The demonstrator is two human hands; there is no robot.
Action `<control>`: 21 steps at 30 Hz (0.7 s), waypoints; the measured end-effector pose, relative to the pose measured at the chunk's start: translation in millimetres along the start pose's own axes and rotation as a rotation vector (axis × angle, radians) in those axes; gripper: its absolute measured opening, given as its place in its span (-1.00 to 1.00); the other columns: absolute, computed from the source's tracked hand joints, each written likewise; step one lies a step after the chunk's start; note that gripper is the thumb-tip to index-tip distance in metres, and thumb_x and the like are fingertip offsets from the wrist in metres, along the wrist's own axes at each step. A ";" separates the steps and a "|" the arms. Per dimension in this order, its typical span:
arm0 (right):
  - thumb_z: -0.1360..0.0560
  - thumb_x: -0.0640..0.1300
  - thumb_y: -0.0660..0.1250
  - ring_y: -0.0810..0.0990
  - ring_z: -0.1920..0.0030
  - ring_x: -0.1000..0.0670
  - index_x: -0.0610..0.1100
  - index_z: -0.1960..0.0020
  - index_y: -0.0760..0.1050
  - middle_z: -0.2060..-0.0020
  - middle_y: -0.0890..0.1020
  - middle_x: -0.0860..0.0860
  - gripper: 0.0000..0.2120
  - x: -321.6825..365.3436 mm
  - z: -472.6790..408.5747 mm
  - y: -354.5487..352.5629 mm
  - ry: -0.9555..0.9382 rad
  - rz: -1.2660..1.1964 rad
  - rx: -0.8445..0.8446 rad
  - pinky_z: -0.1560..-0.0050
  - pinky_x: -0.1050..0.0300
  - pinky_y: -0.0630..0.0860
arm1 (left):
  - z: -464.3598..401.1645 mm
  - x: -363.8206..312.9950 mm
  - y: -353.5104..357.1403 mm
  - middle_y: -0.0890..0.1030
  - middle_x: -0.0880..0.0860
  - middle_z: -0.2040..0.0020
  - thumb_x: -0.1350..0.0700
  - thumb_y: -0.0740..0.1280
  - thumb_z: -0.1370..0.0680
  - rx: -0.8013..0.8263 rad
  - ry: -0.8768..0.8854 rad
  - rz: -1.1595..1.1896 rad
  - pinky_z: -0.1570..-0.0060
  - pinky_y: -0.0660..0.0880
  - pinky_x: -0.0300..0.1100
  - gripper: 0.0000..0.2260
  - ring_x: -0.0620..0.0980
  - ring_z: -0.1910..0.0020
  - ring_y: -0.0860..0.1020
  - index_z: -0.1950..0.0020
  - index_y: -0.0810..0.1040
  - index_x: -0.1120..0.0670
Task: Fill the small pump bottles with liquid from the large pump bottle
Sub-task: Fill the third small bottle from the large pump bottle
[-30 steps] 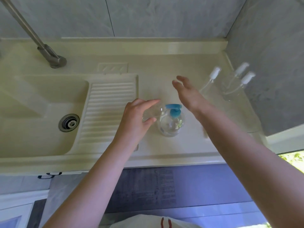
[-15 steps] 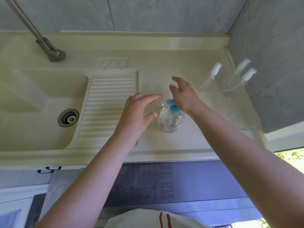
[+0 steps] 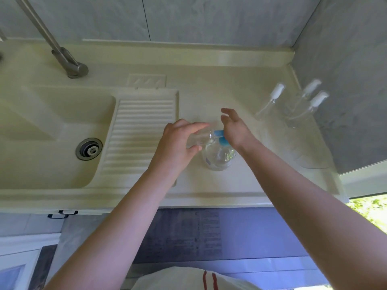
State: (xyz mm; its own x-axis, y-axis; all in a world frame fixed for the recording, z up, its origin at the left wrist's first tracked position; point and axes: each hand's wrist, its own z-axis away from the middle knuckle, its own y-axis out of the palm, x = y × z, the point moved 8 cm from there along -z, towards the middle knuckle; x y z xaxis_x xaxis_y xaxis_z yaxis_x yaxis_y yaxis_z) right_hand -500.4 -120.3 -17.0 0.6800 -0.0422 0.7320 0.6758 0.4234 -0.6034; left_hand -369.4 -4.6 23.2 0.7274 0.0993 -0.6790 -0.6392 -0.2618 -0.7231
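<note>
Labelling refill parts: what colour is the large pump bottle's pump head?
Blue pump head on the clear large pump bottle, seen in the head view.

Soft daylight, wide-angle edge distortion

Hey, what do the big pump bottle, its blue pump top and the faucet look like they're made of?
Large pump bottle: clear, glossy, likely plastic; the counter shows through it, though glass can't be ruled out. Blue pump top: opaque smooth plastic, by its even colour. Faucet: brushed grey metal, with a dull sheen and no mirror reflections.
</note>
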 end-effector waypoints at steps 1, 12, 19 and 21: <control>-0.61 0.07 -0.01 0.18 -0.54 -0.11 0.12 -0.50 0.27 -0.54 0.26 -0.05 -0.54 0.0 1.2 4.6 -0.003 0.021 0.019 -0.54 -0.19 0.04 | -0.1 1.4 0.3 0.51 -0.16 0.01 0.19 0.51 -0.41 0.002 -0.007 -0.011 -0.19 0.38 -0.21 -0.46 0.02 -0.10 0.50 -0.31 0.53 -0.22; -0.65 0.05 0.01 0.15 -0.55 -0.11 0.10 -0.52 0.26 -0.53 0.27 -0.03 -0.55 -1.5 -3.9 -5.9 -0.013 0.058 -0.014 -0.55 -0.20 0.02 | -0.1 -1.0 -0.8 0.53 -0.14 0.00 0.18 0.52 -0.41 0.015 -0.010 0.013 -0.18 0.37 -0.23 -0.46 -0.01 -0.09 0.50 -0.31 0.54 -0.20; -0.64 0.14 0.03 0.19 -0.54 -0.12 0.06 -0.54 0.22 -0.52 0.28 -0.04 -0.51 -0.9 -9.1 -9.3 0.025 0.020 0.031 -0.52 -0.22 0.07 | 0.4 -1.5 -1.0 0.53 -0.14 0.00 0.19 0.53 -0.40 0.014 0.002 0.016 -0.16 0.36 -0.31 -0.45 -0.09 -0.06 0.51 -0.32 0.54 -0.20; -0.64 0.16 0.03 0.21 -0.53 -0.12 0.04 -0.54 0.22 -0.51 0.30 -0.05 -0.50 4.8 -12.4 -14.6 0.006 -0.017 0.036 -0.52 -0.19 0.11 | 0.2 -3.4 -3.5 0.54 -0.13 0.00 0.19 0.53 -0.40 0.003 0.009 0.020 -0.12 0.30 -0.40 -0.46 -0.13 -0.03 0.50 -0.31 0.55 -0.17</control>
State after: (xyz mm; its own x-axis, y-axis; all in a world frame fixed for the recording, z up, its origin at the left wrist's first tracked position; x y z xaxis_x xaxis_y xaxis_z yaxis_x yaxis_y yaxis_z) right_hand -503.5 -137.9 -8.6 0.6705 -0.0544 0.7400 0.6764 0.4547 -0.5794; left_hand -369.7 -3.9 28.0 0.7164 0.0851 -0.6924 -0.6548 -0.2604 -0.7095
